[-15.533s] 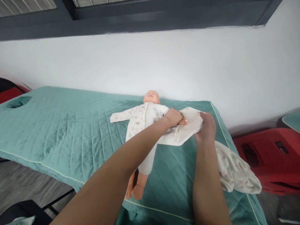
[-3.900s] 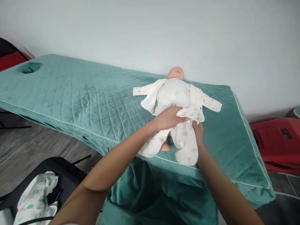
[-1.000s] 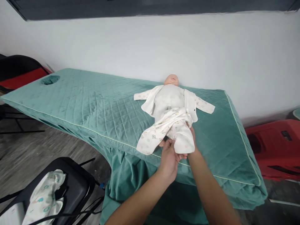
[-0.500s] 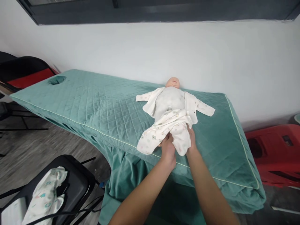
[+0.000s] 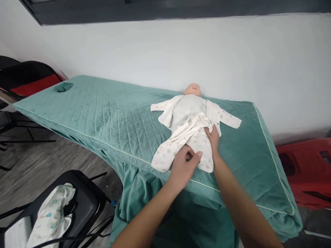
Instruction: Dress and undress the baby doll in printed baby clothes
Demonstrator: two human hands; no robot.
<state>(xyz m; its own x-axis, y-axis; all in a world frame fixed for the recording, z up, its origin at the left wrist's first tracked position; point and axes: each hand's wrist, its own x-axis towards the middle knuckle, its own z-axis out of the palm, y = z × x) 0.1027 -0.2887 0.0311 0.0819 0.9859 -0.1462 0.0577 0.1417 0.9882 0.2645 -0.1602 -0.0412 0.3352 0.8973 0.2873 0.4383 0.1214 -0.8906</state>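
A baby doll [image 5: 192, 89] lies on its back, its head toward the wall. It wears a white patterned shirt [image 5: 165, 115] spread apart at the front over a pale grey torso [image 5: 188, 106]. White printed baby pants [image 5: 168, 151] cover its lower body, bunched at the waist. My right hand [image 5: 213, 138] grips the pants at the waist on the right side, its fingertips partly in the cloth. Over the inner part of the pant legs is my left hand [image 5: 182, 167], fingers curved and thumb apart, with nothing visible held.
The doll lies on a massage bed with a green quilted cover [image 5: 116, 117] and a face hole [image 5: 63, 87]. A black chair [image 5: 88, 196] at lower left holds a printed cloth [image 5: 53, 213] and a white box [image 5: 18, 234]. A red plastic object [image 5: 307, 172] stands at right.
My right hand has moved up to the waist of the pants and pulled the cloth higher there. My left hand has come out from between the pant legs, its thumb now spread away.
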